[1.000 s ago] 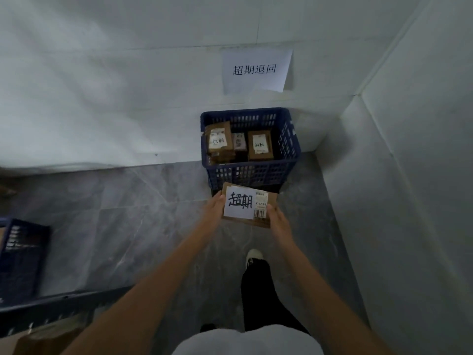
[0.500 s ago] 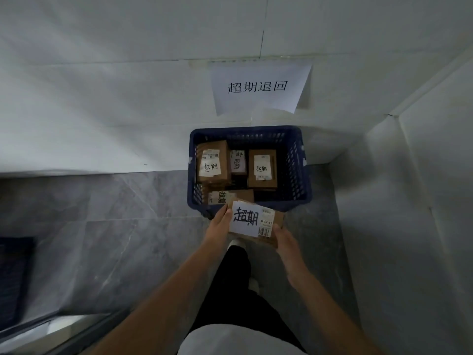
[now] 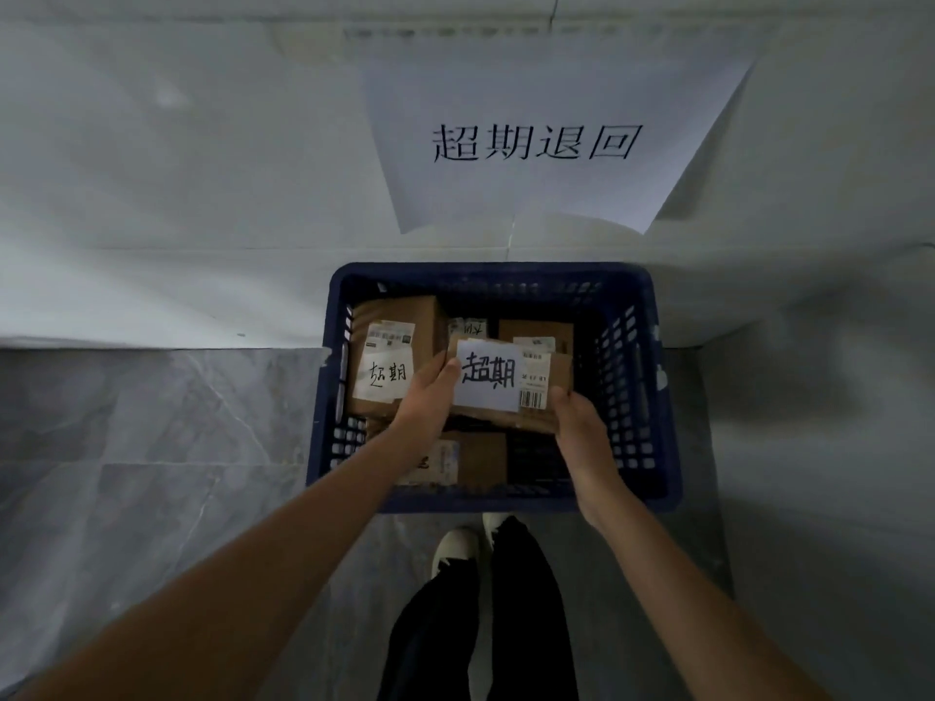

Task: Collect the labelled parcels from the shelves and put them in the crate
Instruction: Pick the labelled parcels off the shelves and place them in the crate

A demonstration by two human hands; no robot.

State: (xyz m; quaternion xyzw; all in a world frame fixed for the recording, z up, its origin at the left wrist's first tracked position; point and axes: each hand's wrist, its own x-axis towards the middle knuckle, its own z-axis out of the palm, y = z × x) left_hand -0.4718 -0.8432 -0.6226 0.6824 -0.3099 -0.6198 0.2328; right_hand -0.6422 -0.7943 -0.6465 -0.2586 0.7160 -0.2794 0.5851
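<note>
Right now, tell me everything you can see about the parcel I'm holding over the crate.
The parcel is a flat brown cardboard box, lying roughly level. On top sits a white paper slip with bold black handwritten characters, and beside it a printed shipping label with a barcode. The left hand grips its left edge, thumb on the slip; the right hand holds its near right corner. It sits within the blue crate's opening, above other labelled boxes; whether it touches them is unclear.

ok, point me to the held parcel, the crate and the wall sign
held parcel (image 3: pixel 488 379): head view, on its white handwritten label.
crate (image 3: pixel 485 272): head view, on the far blue rim.
wall sign (image 3: pixel 536 144): head view, on the printed characters mid-sheet.
</note>
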